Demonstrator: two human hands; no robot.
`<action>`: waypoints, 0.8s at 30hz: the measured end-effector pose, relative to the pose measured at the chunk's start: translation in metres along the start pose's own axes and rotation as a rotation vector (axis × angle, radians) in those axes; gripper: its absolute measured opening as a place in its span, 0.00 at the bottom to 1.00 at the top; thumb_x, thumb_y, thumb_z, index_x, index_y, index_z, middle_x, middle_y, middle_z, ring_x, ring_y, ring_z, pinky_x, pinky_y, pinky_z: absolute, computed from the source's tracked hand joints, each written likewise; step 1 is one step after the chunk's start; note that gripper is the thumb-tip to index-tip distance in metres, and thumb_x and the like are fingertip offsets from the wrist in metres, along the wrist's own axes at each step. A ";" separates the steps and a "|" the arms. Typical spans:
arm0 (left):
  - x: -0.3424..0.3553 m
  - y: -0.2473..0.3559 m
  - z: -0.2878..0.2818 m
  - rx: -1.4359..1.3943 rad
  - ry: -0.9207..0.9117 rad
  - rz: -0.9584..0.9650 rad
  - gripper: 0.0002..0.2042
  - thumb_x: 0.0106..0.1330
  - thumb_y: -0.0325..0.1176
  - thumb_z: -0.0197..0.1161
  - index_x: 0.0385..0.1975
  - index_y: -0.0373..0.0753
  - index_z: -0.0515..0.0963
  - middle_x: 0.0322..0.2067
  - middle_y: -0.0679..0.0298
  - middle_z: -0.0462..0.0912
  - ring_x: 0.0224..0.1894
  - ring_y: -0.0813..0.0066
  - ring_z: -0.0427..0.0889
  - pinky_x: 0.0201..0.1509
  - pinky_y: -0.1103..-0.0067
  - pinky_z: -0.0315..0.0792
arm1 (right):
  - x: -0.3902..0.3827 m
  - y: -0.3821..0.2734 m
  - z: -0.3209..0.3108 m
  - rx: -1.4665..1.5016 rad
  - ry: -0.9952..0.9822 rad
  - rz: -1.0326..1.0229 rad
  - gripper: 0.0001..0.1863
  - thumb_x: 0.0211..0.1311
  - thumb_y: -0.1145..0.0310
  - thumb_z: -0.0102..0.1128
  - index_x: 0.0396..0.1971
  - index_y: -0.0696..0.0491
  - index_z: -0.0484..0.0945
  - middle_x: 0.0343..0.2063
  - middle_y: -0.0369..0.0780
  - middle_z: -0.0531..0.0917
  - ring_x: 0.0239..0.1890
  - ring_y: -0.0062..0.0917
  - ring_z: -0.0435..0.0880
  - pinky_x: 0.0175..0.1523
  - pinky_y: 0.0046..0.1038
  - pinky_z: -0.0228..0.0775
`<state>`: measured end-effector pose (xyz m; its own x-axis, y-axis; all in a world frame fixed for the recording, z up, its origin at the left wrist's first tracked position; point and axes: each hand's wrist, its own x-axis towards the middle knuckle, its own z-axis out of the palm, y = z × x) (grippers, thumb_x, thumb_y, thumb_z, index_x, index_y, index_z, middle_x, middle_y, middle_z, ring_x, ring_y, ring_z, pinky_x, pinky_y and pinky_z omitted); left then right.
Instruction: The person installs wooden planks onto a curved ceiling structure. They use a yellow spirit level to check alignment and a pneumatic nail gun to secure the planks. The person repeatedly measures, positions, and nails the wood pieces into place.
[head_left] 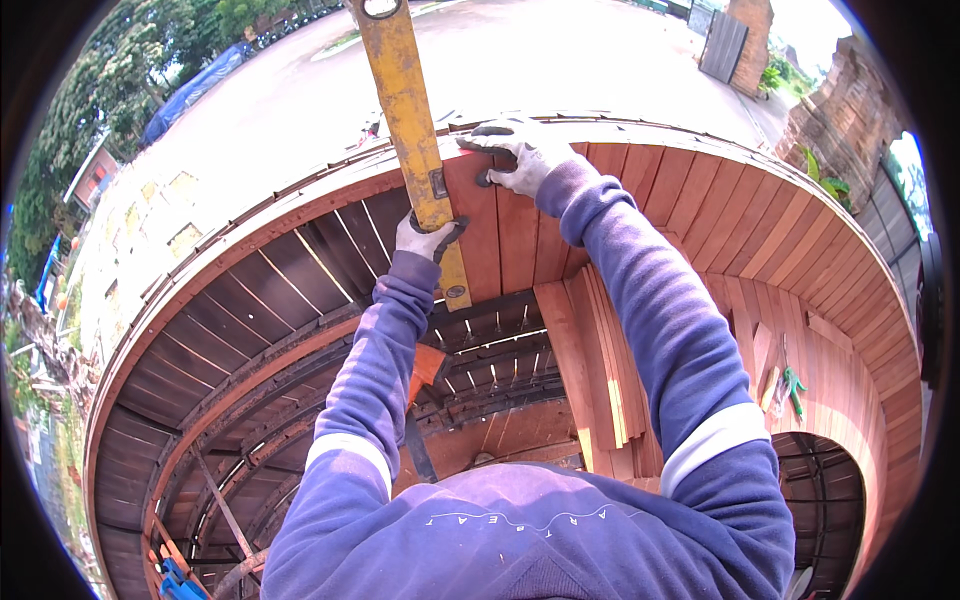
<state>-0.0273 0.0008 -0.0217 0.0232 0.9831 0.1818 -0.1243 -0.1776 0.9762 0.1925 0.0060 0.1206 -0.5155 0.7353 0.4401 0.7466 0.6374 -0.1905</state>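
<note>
My left hand point(428, 238), in a white and dark work glove, is closed around the lower part of a long yellow spirit level point(405, 105). The level lies across the curved rim, its far end reaching past the outer edge. Just right of it, my right hand point(522, 158), gloved too, rests at the outer end of a reddish wooden plank point(472, 225). Its thumb and fingers are apart, with the fingertips near the plank's end; some fingers are partly hidden. More fitted planks point(690, 190) follow the curve to the right.
Left of the level, dark slats point(240, 300) show gaps between them. Loose boards point(600, 370) lean inside the curve below my right arm. An orange object point(427, 370) sits below the level. Green-handled pliers point(793, 390) lie at the right, above an arched opening point(825, 490).
</note>
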 end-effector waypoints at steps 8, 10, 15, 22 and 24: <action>0.001 -0.002 -0.001 -0.053 -0.021 0.000 0.13 0.57 0.21 0.68 0.42 0.32 0.76 0.34 0.62 0.84 0.31 0.78 0.83 0.35 0.82 0.77 | 0.001 -0.001 -0.001 0.001 -0.011 -0.001 0.29 0.56 0.59 0.69 0.59 0.35 0.74 0.59 0.34 0.75 0.62 0.32 0.70 0.70 0.33 0.61; 0.002 -0.003 -0.001 -0.037 -0.017 -0.004 0.13 0.57 0.21 0.68 0.42 0.32 0.76 0.34 0.62 0.84 0.32 0.78 0.83 0.36 0.82 0.77 | 0.001 0.000 0.000 -0.013 -0.011 0.004 0.29 0.56 0.59 0.69 0.59 0.35 0.74 0.59 0.34 0.75 0.63 0.32 0.69 0.71 0.33 0.60; 0.006 -0.008 -0.005 0.094 0.013 -0.002 0.12 0.57 0.21 0.69 0.41 0.32 0.77 0.34 0.62 0.85 0.32 0.77 0.84 0.39 0.81 0.79 | 0.001 0.001 0.002 -0.054 0.020 -0.008 0.29 0.56 0.58 0.69 0.60 0.34 0.74 0.60 0.34 0.74 0.64 0.32 0.68 0.72 0.33 0.58; 0.002 -0.003 0.002 0.072 0.018 0.002 0.12 0.57 0.21 0.69 0.41 0.32 0.78 0.34 0.63 0.85 0.32 0.77 0.84 0.39 0.81 0.79 | -0.002 -0.003 -0.003 -0.008 -0.009 0.028 0.28 0.57 0.58 0.68 0.59 0.34 0.74 0.60 0.34 0.74 0.64 0.31 0.68 0.72 0.33 0.57; 0.003 -0.004 0.001 0.002 0.009 -0.001 0.12 0.57 0.20 0.69 0.40 0.32 0.78 0.34 0.63 0.85 0.32 0.77 0.83 0.39 0.81 0.79 | -0.002 -0.003 -0.002 -0.029 -0.003 0.026 0.28 0.56 0.58 0.69 0.59 0.34 0.75 0.60 0.34 0.75 0.64 0.31 0.68 0.72 0.33 0.58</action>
<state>-0.0262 0.0039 -0.0247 0.0145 0.9836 0.1798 -0.1224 -0.1768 0.9766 0.1920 0.0017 0.1224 -0.4966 0.7523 0.4329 0.7717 0.6110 -0.1766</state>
